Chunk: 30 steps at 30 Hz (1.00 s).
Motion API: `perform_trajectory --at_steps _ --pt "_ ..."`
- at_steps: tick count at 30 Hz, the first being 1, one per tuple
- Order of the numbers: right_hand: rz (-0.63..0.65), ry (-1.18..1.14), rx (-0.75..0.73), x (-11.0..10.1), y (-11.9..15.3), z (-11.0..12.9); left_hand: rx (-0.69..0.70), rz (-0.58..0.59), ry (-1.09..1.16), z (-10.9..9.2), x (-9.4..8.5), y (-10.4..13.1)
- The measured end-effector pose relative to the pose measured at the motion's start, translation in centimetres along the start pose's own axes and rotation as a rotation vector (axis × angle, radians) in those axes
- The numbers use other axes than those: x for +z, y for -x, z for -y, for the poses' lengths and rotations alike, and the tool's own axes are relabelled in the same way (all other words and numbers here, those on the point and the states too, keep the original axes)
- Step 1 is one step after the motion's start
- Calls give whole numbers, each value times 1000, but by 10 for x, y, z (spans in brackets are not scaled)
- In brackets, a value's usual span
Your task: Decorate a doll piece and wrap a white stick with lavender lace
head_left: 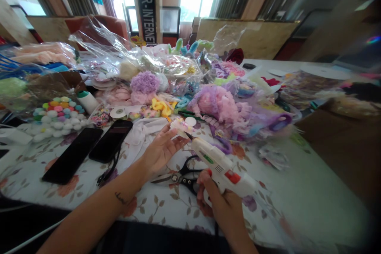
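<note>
While left hand [163, 147] holds frilly piece [181, 125], right hand [219, 199] grips plastic glue gun [222, 163].

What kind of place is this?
Probably a craft workroom: a glue gun in use, scissors on a floral cloth, and piles of pompoms and plastic-wrapped trimmings.

Well beyond my left hand [162, 151]: "D·Z·R·INTERNE", light letters turned sideways on dark upright sign [147, 12], rest hidden. Behind same hand, on my forearm: small cursive tattoo [120, 197], unclear. Green label [208, 159] on glue gun [222, 166], ahead of my right hand [216, 194]: unreadable.
</note>
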State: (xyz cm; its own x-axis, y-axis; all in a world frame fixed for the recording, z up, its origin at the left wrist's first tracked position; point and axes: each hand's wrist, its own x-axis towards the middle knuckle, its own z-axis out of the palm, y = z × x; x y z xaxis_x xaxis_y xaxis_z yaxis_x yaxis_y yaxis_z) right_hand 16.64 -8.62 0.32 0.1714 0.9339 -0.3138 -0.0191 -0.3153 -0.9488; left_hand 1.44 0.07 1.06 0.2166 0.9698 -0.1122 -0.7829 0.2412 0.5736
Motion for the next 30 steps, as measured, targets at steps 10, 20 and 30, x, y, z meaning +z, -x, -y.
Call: perform_trajectory --at_steps 10,20,30 --pt "-9 -39 -34 2 1 2 8 -44 -13 -5 2 -1" --pt "20 -50 -61 2 2 4 -24 -37 37 -3 0 -3" --pt "0 -65 -65 3 0 0 -54 22 9 -2 0 -1"
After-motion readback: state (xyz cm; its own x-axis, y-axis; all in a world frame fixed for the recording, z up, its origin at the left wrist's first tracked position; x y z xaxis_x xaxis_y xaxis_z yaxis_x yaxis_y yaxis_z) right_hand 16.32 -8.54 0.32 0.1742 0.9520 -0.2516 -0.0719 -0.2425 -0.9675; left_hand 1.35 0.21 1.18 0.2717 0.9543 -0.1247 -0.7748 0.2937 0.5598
